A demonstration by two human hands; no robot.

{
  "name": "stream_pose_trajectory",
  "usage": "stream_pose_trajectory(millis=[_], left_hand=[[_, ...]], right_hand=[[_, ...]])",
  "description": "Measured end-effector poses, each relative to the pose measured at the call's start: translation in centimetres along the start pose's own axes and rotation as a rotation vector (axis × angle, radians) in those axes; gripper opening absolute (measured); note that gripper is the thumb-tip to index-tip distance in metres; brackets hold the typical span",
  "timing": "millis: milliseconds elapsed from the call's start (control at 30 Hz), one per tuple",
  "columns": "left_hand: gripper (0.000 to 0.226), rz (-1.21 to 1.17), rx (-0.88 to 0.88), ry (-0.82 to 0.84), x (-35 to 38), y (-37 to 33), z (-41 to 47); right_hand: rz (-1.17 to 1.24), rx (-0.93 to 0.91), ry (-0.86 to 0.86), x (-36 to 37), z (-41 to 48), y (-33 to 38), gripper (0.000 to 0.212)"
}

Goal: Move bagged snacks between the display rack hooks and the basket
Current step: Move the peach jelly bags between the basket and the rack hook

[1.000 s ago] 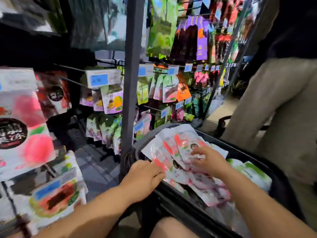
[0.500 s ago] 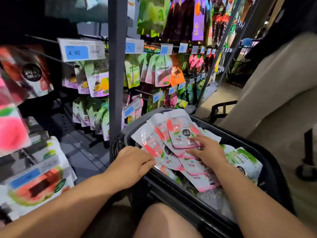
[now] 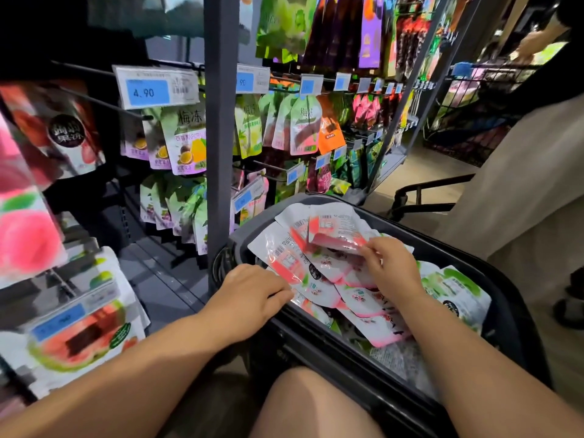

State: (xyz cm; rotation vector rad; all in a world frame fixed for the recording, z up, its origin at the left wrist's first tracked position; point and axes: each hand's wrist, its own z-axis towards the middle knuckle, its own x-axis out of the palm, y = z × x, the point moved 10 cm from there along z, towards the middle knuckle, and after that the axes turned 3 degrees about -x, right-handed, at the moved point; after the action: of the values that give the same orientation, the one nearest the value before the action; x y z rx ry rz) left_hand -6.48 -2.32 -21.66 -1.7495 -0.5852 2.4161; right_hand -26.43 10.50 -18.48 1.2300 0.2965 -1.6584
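A dark basket in front of me holds several white-and-pink snack bags fanned out, plus green-and-white bags at its right end. My right hand pinches the lower edge of the top pink bag, which shows its printed back. My left hand lies at the basket's near left corner, fingers curled onto the edge of the fanned pink bags. The display rack stands to the left, its hooks hung with fruit-jelly bags.
A grey upright post of the rack rises just left of the basket. Blue price tags hang on the hook ends. A person in beige trousers stands close at the right beside a wire cart. My bare knee is below the basket.
The top pink bag has been turned over under my right hand, its printed back now up. My left hand stayed at the basket's corner. The view tilted down and left.
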Motion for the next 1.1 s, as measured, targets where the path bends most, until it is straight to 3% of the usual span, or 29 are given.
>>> stream_pose_trajectory(millis=[233,367,467,667,767,833,900,967,1033,1100], left_hand=[[0.05,0.014,-0.015,0.019,0.1,0.2,0.0],[0.056,0.001,-0.007,0.011,0.0,0.1,0.0],[0.074,0.015,-0.007,0.012,0.1,0.0,0.0],[0.08,0.022,-0.023,0.026,0.2,0.1,0.0],[0.08,0.005,-0.031,0.022,0.2,0.2,0.0],[0.078,-0.02,-0.03,0.023,0.2,0.1,0.0],[0.074,-0.047,-0.029,0.023,0.1,0.0,-0.1],[0.073,-0.046,-0.037,0.042,0.2,0.1,-0.1],[0.063,-0.06,-0.053,0.038,0.0,0.2,-0.2],[0.043,-0.113,-0.097,0.018,-0.5,0.4,-0.4]], right_hand=[[0.312,-0.099,-0.601,-9.3,-1.3,3.5,0.021],[0.346,-0.062,-0.749,-11.3,-1.6,3.2,0.016],[0.295,-0.026,-0.724,-10.6,-1.4,3.4,0.018],[0.416,-0.058,-0.603,-7.8,-0.9,5.1,0.025],[0.628,0.07,-0.4,-5.6,-0.5,4.6,0.071],[0.739,0.245,-0.201,-3.2,-0.5,3.0,0.082],[0.884,0.369,0.05,-0.1,-1.1,2.2,0.063],[0.977,0.446,0.179,1.6,-1.8,2.2,0.038],[1.103,0.47,0.136,1.7,-1.8,2.4,0.025],[1.248,0.414,0.068,1.1,-1.3,3.2,0.034]])
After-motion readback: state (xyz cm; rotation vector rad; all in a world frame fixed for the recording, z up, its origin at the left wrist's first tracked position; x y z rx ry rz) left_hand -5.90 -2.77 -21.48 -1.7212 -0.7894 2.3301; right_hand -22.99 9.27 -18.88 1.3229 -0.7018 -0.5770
